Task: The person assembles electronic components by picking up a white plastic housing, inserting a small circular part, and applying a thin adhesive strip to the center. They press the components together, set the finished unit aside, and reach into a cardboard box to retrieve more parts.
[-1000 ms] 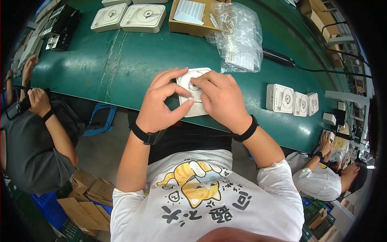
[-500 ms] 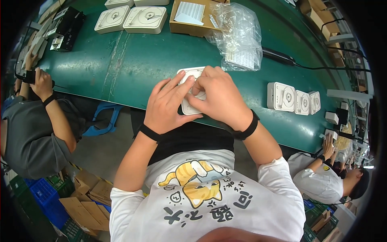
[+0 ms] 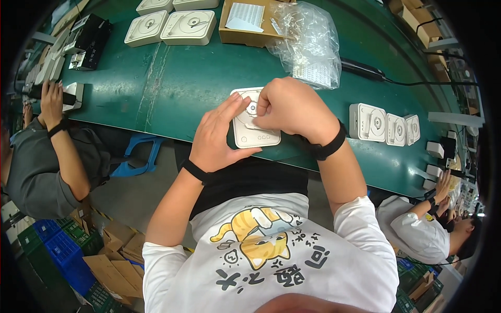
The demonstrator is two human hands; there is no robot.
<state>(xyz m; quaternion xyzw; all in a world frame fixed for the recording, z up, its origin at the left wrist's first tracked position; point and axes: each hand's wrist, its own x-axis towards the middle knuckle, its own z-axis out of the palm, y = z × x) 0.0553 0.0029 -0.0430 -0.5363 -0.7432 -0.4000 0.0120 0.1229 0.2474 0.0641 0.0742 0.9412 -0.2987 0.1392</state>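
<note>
A square white device point(image 3: 254, 130) with a round disc on its face lies at the near edge of the green table point(image 3: 172, 88). My left hand point(image 3: 216, 138) grips its left side, thumb under the lower edge. My right hand point(image 3: 292, 107) rests on top, fingertips pinched at the round centre part. Whether something small is between those fingertips cannot be told.
Three finished white devices point(image 3: 383, 125) stand upright to the right. More white units point(image 3: 172, 23) lie at the far left, beside a cardboard box point(image 3: 248, 21) and a clear plastic bag point(image 3: 308, 47). A black tool with a cable point(image 3: 365, 70) lies behind. Other people work at both sides.
The white device now lies flatter on the table with its face more exposed. My left fingers spread along its left edge and my right fingertips shifted to the round centre.
</note>
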